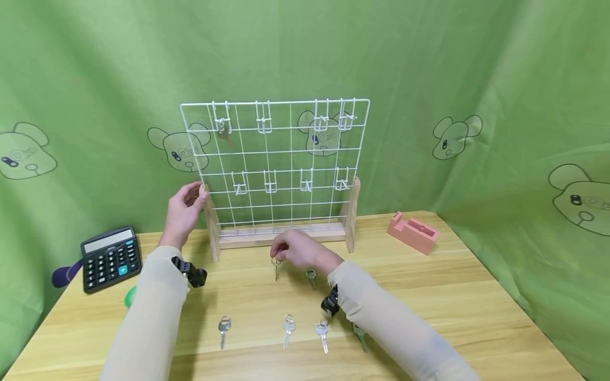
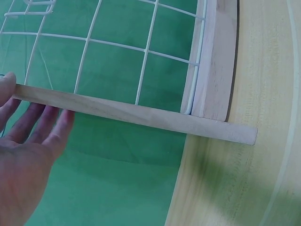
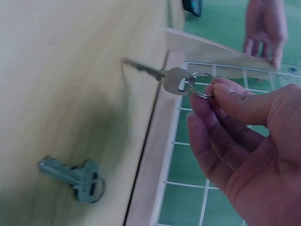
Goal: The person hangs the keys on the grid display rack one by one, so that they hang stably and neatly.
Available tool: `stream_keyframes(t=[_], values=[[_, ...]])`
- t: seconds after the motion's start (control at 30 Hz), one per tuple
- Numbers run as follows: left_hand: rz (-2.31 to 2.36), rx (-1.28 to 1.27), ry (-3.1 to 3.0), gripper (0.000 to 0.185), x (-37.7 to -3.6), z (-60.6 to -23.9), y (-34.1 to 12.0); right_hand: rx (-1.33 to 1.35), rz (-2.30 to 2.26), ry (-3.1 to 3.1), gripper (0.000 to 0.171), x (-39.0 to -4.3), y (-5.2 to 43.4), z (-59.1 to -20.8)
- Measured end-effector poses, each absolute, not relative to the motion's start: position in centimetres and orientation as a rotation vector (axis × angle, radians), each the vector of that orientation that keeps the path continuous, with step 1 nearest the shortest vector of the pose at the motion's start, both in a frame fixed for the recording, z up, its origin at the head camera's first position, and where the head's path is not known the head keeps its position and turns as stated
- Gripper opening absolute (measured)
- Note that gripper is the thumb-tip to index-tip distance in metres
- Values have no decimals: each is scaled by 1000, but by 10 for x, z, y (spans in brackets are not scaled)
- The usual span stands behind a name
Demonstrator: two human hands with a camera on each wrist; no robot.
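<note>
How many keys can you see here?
7: one held by the right hand on its ring, one beside it, four along the table's near edge, one hanging on the rack. The arm may hide others.

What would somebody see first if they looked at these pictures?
First, the white wire grid rack in its wooden frame, standing at the back of the wooden table against a green cartoon curtain. Next, the right hand pinching the ring of a silver key in front of the rack, while the left hand touches the frame's left post. More keys lie on the table nearer the person.
</note>
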State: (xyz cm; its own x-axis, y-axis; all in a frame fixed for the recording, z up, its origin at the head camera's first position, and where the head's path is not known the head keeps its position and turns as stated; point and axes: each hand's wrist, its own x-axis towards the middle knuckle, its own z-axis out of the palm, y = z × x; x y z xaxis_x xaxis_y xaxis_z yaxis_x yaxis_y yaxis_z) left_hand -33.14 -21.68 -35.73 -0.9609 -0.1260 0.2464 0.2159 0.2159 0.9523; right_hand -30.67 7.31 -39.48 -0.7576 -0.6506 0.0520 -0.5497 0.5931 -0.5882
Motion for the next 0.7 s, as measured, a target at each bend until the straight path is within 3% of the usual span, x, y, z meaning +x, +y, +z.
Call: stream_keyframes(t=[0.7], values=[[-1829, -65, -2207, 47, -328, -356, -215, -1105, -1072, 2611, 8, -303, 81, -361]])
